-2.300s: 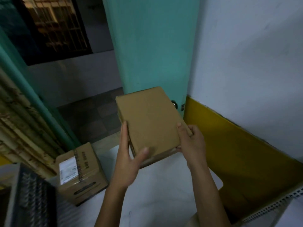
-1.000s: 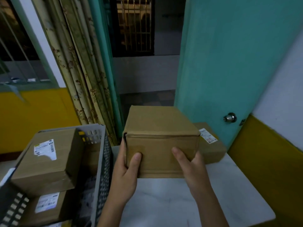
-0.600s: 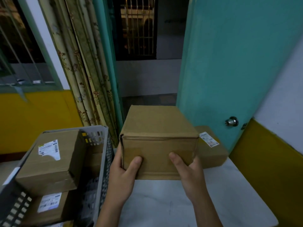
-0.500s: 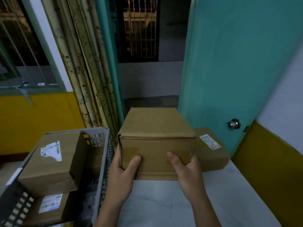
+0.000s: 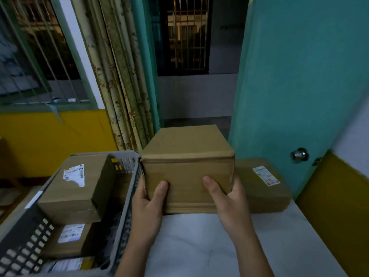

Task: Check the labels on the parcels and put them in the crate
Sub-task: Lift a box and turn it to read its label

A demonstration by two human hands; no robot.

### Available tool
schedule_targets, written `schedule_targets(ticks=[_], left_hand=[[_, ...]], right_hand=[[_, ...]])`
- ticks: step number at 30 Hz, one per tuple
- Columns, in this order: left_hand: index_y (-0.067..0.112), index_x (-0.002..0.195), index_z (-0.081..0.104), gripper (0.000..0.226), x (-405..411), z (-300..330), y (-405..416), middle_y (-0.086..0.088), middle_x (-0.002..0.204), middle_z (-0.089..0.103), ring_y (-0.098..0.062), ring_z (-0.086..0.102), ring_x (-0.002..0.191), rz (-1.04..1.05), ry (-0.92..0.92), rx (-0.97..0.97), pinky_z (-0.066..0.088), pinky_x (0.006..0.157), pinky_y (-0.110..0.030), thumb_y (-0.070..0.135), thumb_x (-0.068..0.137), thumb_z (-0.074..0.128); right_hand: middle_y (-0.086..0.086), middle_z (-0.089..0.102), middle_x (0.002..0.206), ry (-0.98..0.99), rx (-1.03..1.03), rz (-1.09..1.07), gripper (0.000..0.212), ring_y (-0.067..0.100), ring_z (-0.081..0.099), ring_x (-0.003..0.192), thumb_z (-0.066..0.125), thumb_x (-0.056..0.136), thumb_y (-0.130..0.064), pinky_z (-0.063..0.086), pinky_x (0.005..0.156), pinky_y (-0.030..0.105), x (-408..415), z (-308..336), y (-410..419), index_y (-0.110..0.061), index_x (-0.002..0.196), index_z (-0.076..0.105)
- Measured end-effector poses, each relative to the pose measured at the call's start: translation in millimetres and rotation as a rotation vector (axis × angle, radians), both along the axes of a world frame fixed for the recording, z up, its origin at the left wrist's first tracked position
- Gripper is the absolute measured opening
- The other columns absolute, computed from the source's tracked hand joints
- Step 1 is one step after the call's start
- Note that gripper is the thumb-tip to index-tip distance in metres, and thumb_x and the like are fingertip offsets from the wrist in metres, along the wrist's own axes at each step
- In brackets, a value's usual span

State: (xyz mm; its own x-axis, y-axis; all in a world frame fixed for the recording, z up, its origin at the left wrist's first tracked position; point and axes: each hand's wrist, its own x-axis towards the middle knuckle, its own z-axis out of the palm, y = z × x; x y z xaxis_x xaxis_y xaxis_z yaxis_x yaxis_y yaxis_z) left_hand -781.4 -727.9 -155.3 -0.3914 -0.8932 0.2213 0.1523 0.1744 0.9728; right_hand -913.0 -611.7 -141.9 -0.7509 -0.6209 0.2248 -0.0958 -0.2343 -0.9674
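A plain brown cardboard parcel is held above the white marbled tabletop by both hands, the left hand and right hand each curled around a lower corner, thumbs pressed on the near face. No label is seen on the faces shown, so the checking step is judged to be in hand; turning the parcel, then a leftward carry over the rim of the grey perforated plastic crate, is called for. Against 2.3 s ago, the parcel is now presented end-on instead of tilted flat.
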Motion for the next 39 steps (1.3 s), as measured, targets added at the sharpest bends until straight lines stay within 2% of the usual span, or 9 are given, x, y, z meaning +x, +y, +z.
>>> schedule_targets(ticks=[4,7,9,12,19,22,26,31,39], left_hand=[[0.028,0.132,0.058,0.055,3,6,-9,0.011,0.120,0.070,0.002,0.067,0.106,0.035,0.015,0.020,0.052,0.096,-0.026,0.054,0.085,0.074],[0.029,0.115,0.062,0.044,8,10,-18,0.010,0.112,0.071,-0.001,0.068,0.097,0.038,0.042,0.080,0.053,0.095,-0.032,0.053,0.079,0.062],[0.023,0.121,0.063,0.070,13,6,-26,0.004,0.109,0.074,-0.007,0.071,0.096,0.022,0.126,0.172,0.059,0.081,-0.025,0.068,0.068,0.071],[0.017,0.128,0.061,0.108,23,5,-34,-0.005,0.111,0.077,-0.018,0.074,0.096,-0.067,0.233,0.322,0.062,0.070,-0.027,0.078,0.042,0.087],[0.027,0.132,0.061,0.101,23,5,-36,-0.007,0.122,0.073,-0.027,0.071,0.110,-0.136,0.184,0.350,0.055,0.091,-0.049,0.082,0.050,0.082],[0.032,0.149,0.047,0.081,16,14,-31,0.005,0.141,0.060,-0.019,0.055,0.131,0.029,-0.076,0.118,0.046,0.099,-0.038,0.075,0.081,0.053],[0.040,0.154,0.038,0.076,10,19,-20,0.009,0.161,0.039,-0.011,0.037,0.146,0.215,-0.227,-0.106,0.033,0.119,-0.045,0.081,0.089,0.043],[0.043,0.149,0.038,0.070,-6,33,3,0.032,0.141,0.054,0.011,0.048,0.131,-0.153,-0.116,-0.199,0.043,0.102,-0.013,0.063,0.084,0.055],[0.029,0.153,0.041,0.061,-14,25,-1,0.013,0.143,0.058,0.001,0.053,0.131,-0.007,-0.111,-0.214,0.044,0.114,-0.035,0.045,0.095,0.051]], right_hand=[[-0.035,0.058,0.131,0.086,-0.027,0.079,0.086,-0.011,0.054,0.123,0.064,0.075,-0.074,0.046,0.091,0.006,-4,0,-1,-0.038,0.149,0.041],[-0.033,0.046,0.148,0.038,-0.029,0.095,0.093,-0.007,0.041,0.139,0.048,0.072,-0.093,0.037,0.114,0.027,-14,-6,-3,-0.044,0.149,0.037],[-0.034,0.042,0.150,-0.007,-0.012,0.062,0.078,-0.014,0.040,0.136,0.047,0.075,-0.092,0.033,0.119,0.031,-19,-4,-6,-0.053,0.143,0.039],[-0.024,0.029,0.161,-0.077,0.061,-0.060,0.073,-0.006,0.034,0.140,0.052,0.080,-0.074,0.032,0.115,0.031,-29,-5,-8,-0.058,0.148,0.029],[-0.003,0.064,0.137,-0.388,-0.148,0.004,0.079,0.021,0.067,0.118,0.089,0.053,-0.070,0.055,0.097,0.050,-40,-16,-13,-0.054,0.124,0.058],[-0.001,0.067,0.130,-0.389,-0.186,-0.103,0.039,0.020,0.069,0.115,0.085,0.068,-0.057,0.057,0.087,0.042,-38,-14,-15,-0.061,0.098,0.061],[-0.009,0.068,0.127,-0.310,-0.204,-0.252,0.047,0.015,0.066,0.118,0.078,0.070,-0.065,0.056,0.092,0.039,-35,-14,-17,-0.057,0.110,0.055],[-0.007,0.067,0.121,-0.150,-0.227,-0.370,0.047,0.008,0.066,0.110,0.076,0.074,-0.051,0.054,0.100,0.037,-31,-6,-16,-0.050,0.112,0.048],[-0.040,0.063,0.103,-0.054,-0.143,-0.314,0.035,-0.021,0.060,0.098,0.069,0.083,-0.046,0.049,0.077,0.004,-29,-4,-5,-0.054,0.111,0.050]])
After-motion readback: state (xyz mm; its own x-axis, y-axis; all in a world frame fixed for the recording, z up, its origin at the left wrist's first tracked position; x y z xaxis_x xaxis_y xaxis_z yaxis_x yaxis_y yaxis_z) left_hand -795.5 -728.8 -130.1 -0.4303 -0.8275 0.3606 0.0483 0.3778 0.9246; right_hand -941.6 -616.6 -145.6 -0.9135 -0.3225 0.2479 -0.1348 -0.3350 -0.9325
